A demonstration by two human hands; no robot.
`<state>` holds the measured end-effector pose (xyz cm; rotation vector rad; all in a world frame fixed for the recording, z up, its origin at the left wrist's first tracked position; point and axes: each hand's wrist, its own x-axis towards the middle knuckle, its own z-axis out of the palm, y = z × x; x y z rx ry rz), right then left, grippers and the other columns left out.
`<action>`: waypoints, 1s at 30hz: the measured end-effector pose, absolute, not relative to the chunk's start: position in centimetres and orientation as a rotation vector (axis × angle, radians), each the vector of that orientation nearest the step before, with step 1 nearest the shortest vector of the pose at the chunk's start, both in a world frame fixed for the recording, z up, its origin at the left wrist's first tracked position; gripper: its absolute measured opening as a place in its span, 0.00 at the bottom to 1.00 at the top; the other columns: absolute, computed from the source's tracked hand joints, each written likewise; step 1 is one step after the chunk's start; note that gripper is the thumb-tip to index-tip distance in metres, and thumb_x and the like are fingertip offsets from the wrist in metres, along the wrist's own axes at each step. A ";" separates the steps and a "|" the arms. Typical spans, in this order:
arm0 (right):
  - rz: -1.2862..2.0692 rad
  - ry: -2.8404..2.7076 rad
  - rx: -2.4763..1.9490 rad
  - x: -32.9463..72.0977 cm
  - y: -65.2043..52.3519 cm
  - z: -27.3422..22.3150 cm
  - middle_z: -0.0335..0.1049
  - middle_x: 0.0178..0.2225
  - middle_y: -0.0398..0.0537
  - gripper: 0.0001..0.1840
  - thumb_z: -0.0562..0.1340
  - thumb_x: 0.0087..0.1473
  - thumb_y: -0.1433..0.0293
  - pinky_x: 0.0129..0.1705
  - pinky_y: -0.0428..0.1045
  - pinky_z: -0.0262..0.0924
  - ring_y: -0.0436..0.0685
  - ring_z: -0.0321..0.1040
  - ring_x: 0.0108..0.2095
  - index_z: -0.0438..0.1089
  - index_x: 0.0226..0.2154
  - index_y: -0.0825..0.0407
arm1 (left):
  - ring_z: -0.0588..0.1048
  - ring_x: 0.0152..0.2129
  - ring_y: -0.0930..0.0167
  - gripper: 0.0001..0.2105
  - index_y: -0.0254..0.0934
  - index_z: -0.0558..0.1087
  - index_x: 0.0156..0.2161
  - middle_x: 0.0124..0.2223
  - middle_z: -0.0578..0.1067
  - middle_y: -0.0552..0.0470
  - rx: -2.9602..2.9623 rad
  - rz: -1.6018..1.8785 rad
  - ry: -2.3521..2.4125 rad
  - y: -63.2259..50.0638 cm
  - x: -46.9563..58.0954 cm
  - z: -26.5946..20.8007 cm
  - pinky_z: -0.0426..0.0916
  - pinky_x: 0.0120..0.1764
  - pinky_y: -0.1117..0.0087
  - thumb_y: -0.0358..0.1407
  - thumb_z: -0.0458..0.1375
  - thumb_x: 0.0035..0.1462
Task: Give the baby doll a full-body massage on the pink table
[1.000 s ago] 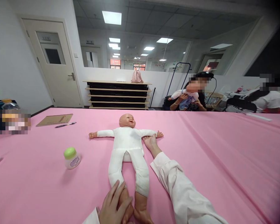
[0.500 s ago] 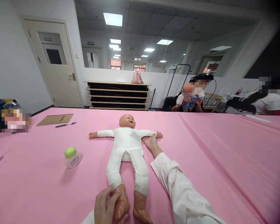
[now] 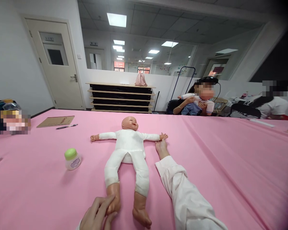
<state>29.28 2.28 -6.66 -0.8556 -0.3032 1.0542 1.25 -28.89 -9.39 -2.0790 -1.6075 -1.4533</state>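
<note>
A baby doll [image 3: 129, 143] in a white cloth body lies face up on the pink-covered table, its arms stretched sideways and its feet toward me. My left hand [image 3: 98, 209] is closed around the doll's foot on the left, fingers over the top and thumb below. My right hand [image 3: 161, 147] is at the doll's hand on the right, palm up, with its fingers partly hidden against the doll's wrist. The doll's other foot rests untouched. To the left stands a small jar [image 3: 73, 159] with a green lid.
A brown notebook [image 3: 56, 121] and a pen [image 3: 66, 126] lie at the far left, near a bottle [image 3: 13, 108]. Low shelving [image 3: 121, 95] lines the wall behind the table. At the far right a person [image 3: 182, 107] holds another doll; someone else [image 3: 276, 103] sits beyond.
My right hand has slid outward from the doll's forearm to its hand. My left hand has shifted the doll's foot left, spreading that leg. The person opposite has turned the other doll.
</note>
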 end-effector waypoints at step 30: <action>0.886 -2.077 -0.789 19.8 0.1 0.3 0.69 0.46 0.44 0.20 0.62 0.44 0.74 0.57 0.58 0.49 0.59 0.62 0.50 0.70 0.43 0.49 | 0.68 0.33 0.70 0.12 0.33 0.70 0.37 0.36 0.72 0.48 -2.832 -1.279 -0.834 -17.2 6.9 1.8 0.67 0.36 0.70 0.22 0.48 0.50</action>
